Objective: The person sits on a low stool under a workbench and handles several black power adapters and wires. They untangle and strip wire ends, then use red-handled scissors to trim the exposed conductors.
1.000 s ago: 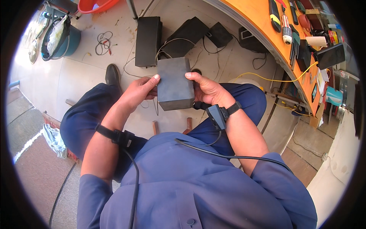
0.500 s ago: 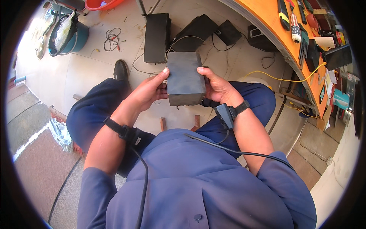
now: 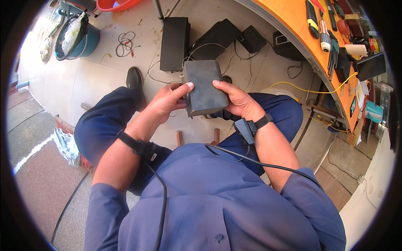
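Between my two hands is a dark grey box-shaped unit [image 3: 206,85], held up over the gap between my knees. My left hand [image 3: 169,97] grips its left side, thumb on the upper face and fingers partly hidden beside it. On the opposite side my right hand [image 3: 236,98] holds it, the thumb on the top face and the other fingers behind the box. A thin cable shows at the box's far left corner; where it joins is hard to make out. What the box's underside looks like is hidden.
Black speaker-like boxes [image 3: 173,44] and loose cables lie on the tiled floor beyond my hands. At the right stands an orange-topped bench [image 3: 289,12] with screwdrivers [image 3: 324,35] and other tools. A lined teal bucket [image 3: 90,39] and a red basin [image 3: 119,5] are at the far left.
The grey box has tilted and turned slightly in my hands, so less of its near side shows. Both thumbs now reach further onto its upper face.
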Tool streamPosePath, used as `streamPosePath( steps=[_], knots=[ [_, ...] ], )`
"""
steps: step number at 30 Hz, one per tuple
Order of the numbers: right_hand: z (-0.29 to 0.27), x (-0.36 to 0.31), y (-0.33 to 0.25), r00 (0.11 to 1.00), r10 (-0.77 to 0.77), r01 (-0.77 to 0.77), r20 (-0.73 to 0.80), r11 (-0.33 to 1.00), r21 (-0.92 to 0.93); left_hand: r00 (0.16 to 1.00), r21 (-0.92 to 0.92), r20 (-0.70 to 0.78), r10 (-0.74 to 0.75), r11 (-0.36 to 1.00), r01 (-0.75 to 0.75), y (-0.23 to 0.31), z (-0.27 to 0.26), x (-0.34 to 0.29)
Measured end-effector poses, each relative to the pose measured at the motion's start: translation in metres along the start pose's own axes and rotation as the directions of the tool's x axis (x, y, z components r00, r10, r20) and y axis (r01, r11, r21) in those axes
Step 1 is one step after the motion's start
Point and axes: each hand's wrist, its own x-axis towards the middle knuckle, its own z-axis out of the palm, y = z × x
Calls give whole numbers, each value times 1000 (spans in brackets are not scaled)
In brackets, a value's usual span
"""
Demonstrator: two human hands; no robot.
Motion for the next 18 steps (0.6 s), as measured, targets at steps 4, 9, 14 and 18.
streamPosePath(
  steps=[4, 9, 14, 18],
  knots=[
    [4, -1, 2, 999, -42, 41, -10, 998, -41, 999, 6, 2, 46, 999, -46, -2, 0, 1],
    [6, -7, 3, 999, -4, -2, -50, 993, -117, 1000, -12, -18, 1, 1000, -1, -7, -4, 7],
    [5, -8, 4, 999, -16, 5, -52, 978, -208, 995, -130, -68, -78, 989, 68, -10, -10, 9],
    [4, -7, 8, 998, -26, 10, -60, 969, -245, 988, -156, -102, -113, 983, 97, -11, -12, 9]
  ],
)
